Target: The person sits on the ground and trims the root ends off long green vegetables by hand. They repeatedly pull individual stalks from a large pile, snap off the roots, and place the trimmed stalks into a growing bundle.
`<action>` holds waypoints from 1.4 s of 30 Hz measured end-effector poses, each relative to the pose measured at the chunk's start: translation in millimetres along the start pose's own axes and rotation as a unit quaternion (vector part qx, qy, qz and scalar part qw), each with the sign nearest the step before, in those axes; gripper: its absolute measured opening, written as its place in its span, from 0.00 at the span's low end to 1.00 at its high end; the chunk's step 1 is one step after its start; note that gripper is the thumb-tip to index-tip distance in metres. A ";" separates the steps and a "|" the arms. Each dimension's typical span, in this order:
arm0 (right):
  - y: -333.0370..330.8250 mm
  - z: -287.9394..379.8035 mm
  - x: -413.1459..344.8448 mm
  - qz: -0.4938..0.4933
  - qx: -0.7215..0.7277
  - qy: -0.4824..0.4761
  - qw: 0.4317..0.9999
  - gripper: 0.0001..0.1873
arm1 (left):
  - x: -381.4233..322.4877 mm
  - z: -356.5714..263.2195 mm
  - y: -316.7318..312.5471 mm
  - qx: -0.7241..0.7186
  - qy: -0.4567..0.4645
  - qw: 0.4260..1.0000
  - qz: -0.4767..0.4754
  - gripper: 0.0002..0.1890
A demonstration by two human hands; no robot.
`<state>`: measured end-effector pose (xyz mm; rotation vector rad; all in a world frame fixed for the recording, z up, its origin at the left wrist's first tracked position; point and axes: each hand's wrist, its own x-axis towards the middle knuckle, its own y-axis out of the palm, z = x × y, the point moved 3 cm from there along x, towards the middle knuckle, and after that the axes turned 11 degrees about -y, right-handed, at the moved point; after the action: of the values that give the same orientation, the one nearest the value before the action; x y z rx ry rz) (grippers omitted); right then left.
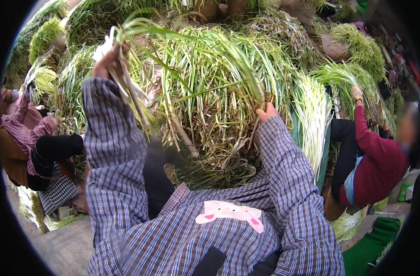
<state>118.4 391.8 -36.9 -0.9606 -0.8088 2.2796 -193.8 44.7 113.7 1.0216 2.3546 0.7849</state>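
My left hand (110,62) is raised at the upper left, closed around a bunch of long green-leaved stalks (108,45) with white stems; brownish, withered leaves hang below it. The green leaves arch over to the right. My right hand (267,112) grips a bundle of green leaves (253,81) near its brown, dry end. Between and beyond both hands lies a large heap of leafy stalks (210,72), green on top, with brown dry leaves and soil-like debris (220,134) on the side facing me. Whether the arching leaves join both bunches I cannot tell.
Pale trimmed stalks (311,120) lie on green cloth right of the heap. A person in a dark red top (379,155) holds stalks farther right. Another person in a pink checked sleeve (27,120) sits at the left. More heaps (103,24) stand behind, and green fabric (372,245) lies lower right.
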 end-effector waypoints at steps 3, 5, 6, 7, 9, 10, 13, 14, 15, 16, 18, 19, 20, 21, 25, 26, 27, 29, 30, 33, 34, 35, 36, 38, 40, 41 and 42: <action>-2.0 -24.7 15.2 0.014 0.047 -0.021 0.999 0.26 | 17.5 -24.8 0.8 0.024 0.025 0.997 0.065 0.18; 1.0 -34.0 23.0 0.008 0.070 -0.049 0.996 0.30 | 26.2 -6.6 -9.3 0.001 0.059 0.992 -0.115 0.12; 1.1 -37.9 24.4 0.010 0.063 -0.068 0.996 0.32 | 36.9 11.3 -10.9 0.071 -0.019 0.971 -0.229 0.13; 0.6 -40.2 24.5 0.000 0.047 -0.092 0.995 0.31 | 38.3 38.5 -11.3 0.211 -0.091 0.940 -0.252 0.13; -0.8 -41.4 21.0 -0.019 0.045 -0.135 0.990 0.30 | 41.7 110.2 -11.5 0.173 -0.232 0.924 -0.251 0.13; -2.8 -40.0 17.6 -0.090 0.021 -0.148 0.985 0.21 | 36.5 145.2 -11.7 0.219 -0.258 0.908 -0.246 0.13; -14.6 -31.1 1.4 -0.164 -0.118 -0.146 0.969 0.20 | 24.7 213.1 -17.4 0.445 -0.399 0.775 -0.205 0.14; -18.8 -25.1 -5.8 -0.183 -0.121 -0.152 0.964 0.21 | 23.8 220.7 -19.3 0.444 -0.409 0.770 -0.204 0.15; -25.2 -17.6 -14.8 -0.175 -0.169 -0.178 0.953 0.19 | 22.2 223.8 -19.5 0.440 -0.425 0.763 -0.208 0.17; -28.1 -7.8 -23.9 -0.191 -0.093 -0.218 0.953 0.19 | 22.3 213.7 -21.0 0.506 -0.421 0.728 -0.193 0.17; -34.4 7.0 -47.4 -0.209 0.099 -0.257 0.938 0.16 | 17.1 187.7 -19.8 0.507 -0.377 0.720 -0.286 0.16; -34.7 11.1 -61.8 -0.202 0.210 -0.255 0.922 0.13 | 13.9 173.1 -15.1 0.479 -0.337 0.752 -0.303 0.17; -32.5 17.6 -79.0 -0.204 0.280 -0.315 0.884 0.09 | 3.8 159.7 -9.2 0.337 -0.263 0.866 -0.260 0.16; -30.9 20.1 -96.3 -0.208 0.283 -0.357 0.865 0.12 | -11.7 144.2 -2.9 0.174 -0.183 0.946 -0.202 0.16; 39.6 22.5 -120.9 -0.101 0.317 -0.325 0.885 0.08 | -73.6 153.5 26.4 0.034 -0.108 0.968 -0.223 0.15; 60.7 15.8 -124.0 0.006 0.322 -0.278 0.905 0.09 | -83.2 173.4 37.1 0.046 -0.105 0.973 -0.201 0.14; 79.8 6.1 -126.4 0.123 0.305 -0.192 0.925 0.10 | -89.5 193.4 45.1 0.072 -0.084 0.974 -0.197 0.13; 96.3 -1.8 -124.3 0.110 0.338 -0.203 0.912 0.11 | -90.7 238.2 49.9 0.090 -0.171 0.948 -0.254 0.10; 102.7 -7.4 -123.8 0.111 0.330 -0.162 0.923 0.11 | -87.7 253.9 50.1 0.061 -0.191 0.953 -0.227 0.09; 103.2 -10.6 -122.8 0.103 0.343 -0.157 0.920 0.11 | -74.2 284.7 44.5 0.071 -0.267 0.946 -0.168 0.09; 101.8 -8.6 -123.7 0.107 0.336 -0.170 0.920 0.12 | -69.3 289.9 43.0 0.105 -0.277 0.945 -0.137 0.11; 100.4 -7.1 -124.8 0.107 0.320 -0.172 0.926 0.12 | -65.9 296.6 41.8 0.109 -0.281 0.941 -0.151 0.13; 99.1 -4.9 -125.6 0.106 0.307 -0.180 0.929 0.13 | -63.1 302.4 41.6 0.109 -0.284 0.942 -0.143 0.14; 100.2 -2.5 -128.1 0.124 0.215 -0.170 0.954 0.15 | -59.2 315.1 43.7 0.086 -0.273 0.950 -0.127 0.16; 100.8 5.1 -132.7 0.122 0.122 -0.263 0.949 0.16 | -56.1 327.3 43.0 0.125 -0.295 0.938 -0.129 0.17; 101.5 7.7 -134.8 0.121 0.068 -0.286 0.948 0.16 | -54.9 332.1 42.0 0.157 -0.315 0.927 -0.126 0.16; 101.8 11.7 -137.7 0.138 0.039 -0.331 0.933 0.16 | -53.6 334.2 41.2 0.196 -0.305 0.924 -0.123 0.14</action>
<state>168.7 227.7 -40.2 -0.2553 -0.8711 2.9092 60.4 133.4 -95.5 0.9178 2.0467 -0.1130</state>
